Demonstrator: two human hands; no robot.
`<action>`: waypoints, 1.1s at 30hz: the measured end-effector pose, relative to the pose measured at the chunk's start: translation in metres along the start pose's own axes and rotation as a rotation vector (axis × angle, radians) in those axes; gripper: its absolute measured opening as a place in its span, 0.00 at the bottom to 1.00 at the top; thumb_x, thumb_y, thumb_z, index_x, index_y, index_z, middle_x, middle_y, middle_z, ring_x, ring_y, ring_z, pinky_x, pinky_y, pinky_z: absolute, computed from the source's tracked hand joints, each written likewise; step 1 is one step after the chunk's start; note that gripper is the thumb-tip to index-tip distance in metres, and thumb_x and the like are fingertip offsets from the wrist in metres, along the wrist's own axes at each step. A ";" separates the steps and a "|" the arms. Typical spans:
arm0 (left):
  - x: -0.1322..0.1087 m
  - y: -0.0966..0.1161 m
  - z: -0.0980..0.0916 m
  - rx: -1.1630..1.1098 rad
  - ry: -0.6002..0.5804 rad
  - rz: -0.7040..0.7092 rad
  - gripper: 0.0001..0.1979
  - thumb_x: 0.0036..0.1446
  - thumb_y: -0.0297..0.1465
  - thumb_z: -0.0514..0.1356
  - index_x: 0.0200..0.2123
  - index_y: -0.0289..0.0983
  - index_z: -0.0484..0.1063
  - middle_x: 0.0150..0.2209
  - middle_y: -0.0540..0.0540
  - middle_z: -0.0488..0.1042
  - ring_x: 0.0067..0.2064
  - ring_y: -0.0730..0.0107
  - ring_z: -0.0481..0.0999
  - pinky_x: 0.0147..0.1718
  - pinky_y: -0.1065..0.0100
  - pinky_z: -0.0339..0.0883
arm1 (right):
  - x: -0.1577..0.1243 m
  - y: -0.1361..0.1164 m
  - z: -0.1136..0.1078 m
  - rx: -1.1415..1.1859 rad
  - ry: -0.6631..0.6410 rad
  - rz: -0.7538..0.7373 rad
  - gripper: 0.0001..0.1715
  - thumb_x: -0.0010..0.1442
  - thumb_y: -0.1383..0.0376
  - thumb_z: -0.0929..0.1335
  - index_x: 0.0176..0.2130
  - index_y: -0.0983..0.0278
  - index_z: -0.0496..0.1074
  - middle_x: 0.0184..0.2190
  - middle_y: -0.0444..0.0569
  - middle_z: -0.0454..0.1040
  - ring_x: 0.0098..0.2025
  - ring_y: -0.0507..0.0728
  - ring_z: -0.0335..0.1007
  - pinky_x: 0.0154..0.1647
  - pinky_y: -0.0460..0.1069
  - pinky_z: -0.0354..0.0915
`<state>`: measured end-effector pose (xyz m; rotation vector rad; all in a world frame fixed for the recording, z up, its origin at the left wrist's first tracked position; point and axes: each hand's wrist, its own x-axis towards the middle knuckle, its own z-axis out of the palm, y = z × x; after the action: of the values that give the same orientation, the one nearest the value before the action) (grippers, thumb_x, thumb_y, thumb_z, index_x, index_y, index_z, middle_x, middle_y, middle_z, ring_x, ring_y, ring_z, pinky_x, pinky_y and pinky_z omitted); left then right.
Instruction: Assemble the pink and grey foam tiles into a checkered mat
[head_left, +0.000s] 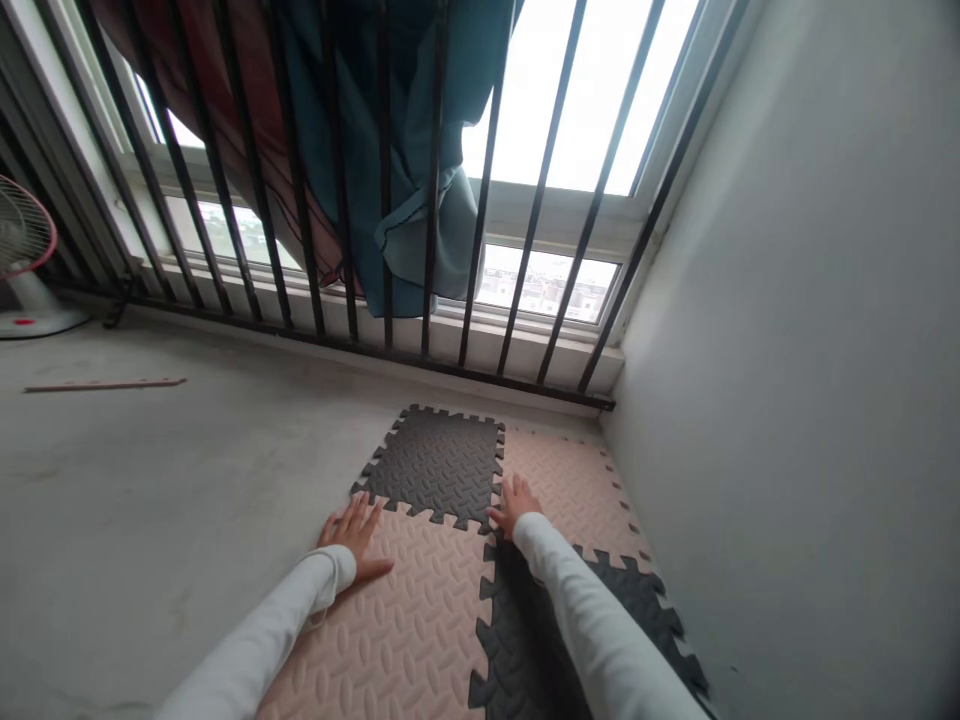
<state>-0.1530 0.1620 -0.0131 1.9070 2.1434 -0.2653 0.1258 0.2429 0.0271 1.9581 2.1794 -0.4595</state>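
Observation:
Four-sided foam floor mats with jigsaw edges lie joined in a checkered block on the floor. My left hand (352, 537) rests with fingers spread on the far left corner of the near pink mat (405, 620). Around the meeting point of the mats, my right hand (516, 505) lies flat with its fingers apart. Ahead of both hands is a black mat (442, 460), its toothed edge meeting the near pink one. A second pink mat (570, 485) sits by the wall. My right forearm partly covers another black mat (517, 630).
Black railing bars (382, 200) stand before a window, with blue and red cloth (420, 170) hanging behind them. A white wall (810, 350) rises on the right. On the grey floor (150, 520) lies a thin strip (105, 385); a fan (30, 300) stands far left.

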 end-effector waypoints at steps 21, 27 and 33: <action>-0.001 -0.003 0.007 0.039 0.028 -0.001 0.47 0.37 0.56 0.49 0.58 0.43 0.38 0.62 0.46 0.33 0.61 0.61 0.32 0.55 0.54 0.31 | 0.096 -0.023 0.012 0.049 0.200 0.034 0.46 0.52 0.44 0.47 0.59 0.75 0.38 0.61 0.55 0.35 0.61 0.59 0.27 0.58 0.56 0.31; 0.003 -0.006 0.014 0.037 0.058 0.007 0.47 0.36 0.56 0.50 0.58 0.43 0.40 0.62 0.45 0.36 0.61 0.58 0.34 0.54 0.53 0.31 | 0.110 -0.019 0.004 0.067 0.211 0.017 0.45 0.53 0.45 0.48 0.59 0.73 0.36 0.61 0.52 0.33 0.61 0.57 0.26 0.58 0.56 0.33; 0.002 -0.007 0.013 0.043 0.054 0.015 0.48 0.36 0.57 0.50 0.58 0.43 0.38 0.62 0.45 0.35 0.61 0.57 0.32 0.54 0.52 0.30 | 0.110 -0.022 0.000 0.008 0.288 -0.004 0.47 0.52 0.44 0.48 0.57 0.76 0.43 0.59 0.59 0.43 0.60 0.60 0.33 0.58 0.56 0.30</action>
<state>-0.1589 0.1589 -0.0260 1.9742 2.1740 -0.2614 0.0904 0.3441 -0.0072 2.1396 2.3489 -0.1953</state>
